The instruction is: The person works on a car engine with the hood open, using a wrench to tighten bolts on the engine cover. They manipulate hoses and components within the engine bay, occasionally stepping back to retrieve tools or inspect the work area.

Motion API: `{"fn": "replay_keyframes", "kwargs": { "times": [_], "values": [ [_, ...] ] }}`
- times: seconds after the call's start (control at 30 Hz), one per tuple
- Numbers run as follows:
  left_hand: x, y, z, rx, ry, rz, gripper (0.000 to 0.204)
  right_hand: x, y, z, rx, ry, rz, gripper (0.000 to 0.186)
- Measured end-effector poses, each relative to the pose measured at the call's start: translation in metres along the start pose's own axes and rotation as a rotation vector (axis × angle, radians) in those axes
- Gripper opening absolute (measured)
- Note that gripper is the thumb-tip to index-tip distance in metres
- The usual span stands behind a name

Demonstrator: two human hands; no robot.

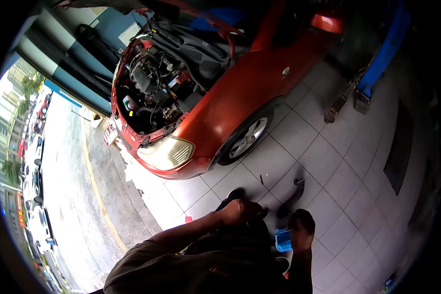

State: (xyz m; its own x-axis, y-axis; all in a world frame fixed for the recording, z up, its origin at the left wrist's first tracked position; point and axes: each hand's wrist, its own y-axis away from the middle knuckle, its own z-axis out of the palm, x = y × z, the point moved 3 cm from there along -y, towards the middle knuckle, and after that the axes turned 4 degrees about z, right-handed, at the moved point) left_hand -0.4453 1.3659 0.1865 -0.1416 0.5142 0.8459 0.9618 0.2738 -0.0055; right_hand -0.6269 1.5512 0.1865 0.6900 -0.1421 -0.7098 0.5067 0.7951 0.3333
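Observation:
My left hand (239, 211) is closed in a fist in front of my body, beside a small dark thing at its fingers that I cannot make out. My right hand (303, 226) is also closed, in deep shadow, so what it holds, if anything, is hidden. A blue plastic tray (282, 241) shows just left of my right hand; whether they touch I cannot tell. Beyond my hands is a dark, curved, hose-like piece (293, 197), partly blurred. Ahead stands a red car (230, 108) with its hood up and the engine bay (157, 83) exposed.
The car's headlight (167, 153) and front wheel (248, 138) are nearest me. A blue lift post (384, 54) with its arm (340, 104) stands at right. Small pieces (261, 179) lie on the tiled floor (323, 166). Left, a road (90, 186) runs past parked cars (36, 149).

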Motion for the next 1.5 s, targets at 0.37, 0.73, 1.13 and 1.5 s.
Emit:
{"fn": "replay_keyframes", "kwargs": {
  "times": [0.37,0.73,1.13,1.5],
  "values": [
    [-0.017,0.151,-0.113,0.336,0.376,-0.272,0.024,0.095,-0.068,0.222,-0.276,0.694,-0.092,0.024],
    [-0.114,0.357,-0.241,0.596,0.22,-0.437,0.024,0.3,-0.075,0.408,-0.458,0.615,0.357,0.02],
    [-0.228,0.62,-0.245,1.23,0.234,-1.061,0.027,0.391,-0.186,0.421,-0.249,1.052,0.371,0.016],
    [-0.318,0.684,-0.377,1.003,0.141,-1.139,0.029,0.492,-0.245,0.488,-0.168,1.236,0.351,0.02]
  ]
}}
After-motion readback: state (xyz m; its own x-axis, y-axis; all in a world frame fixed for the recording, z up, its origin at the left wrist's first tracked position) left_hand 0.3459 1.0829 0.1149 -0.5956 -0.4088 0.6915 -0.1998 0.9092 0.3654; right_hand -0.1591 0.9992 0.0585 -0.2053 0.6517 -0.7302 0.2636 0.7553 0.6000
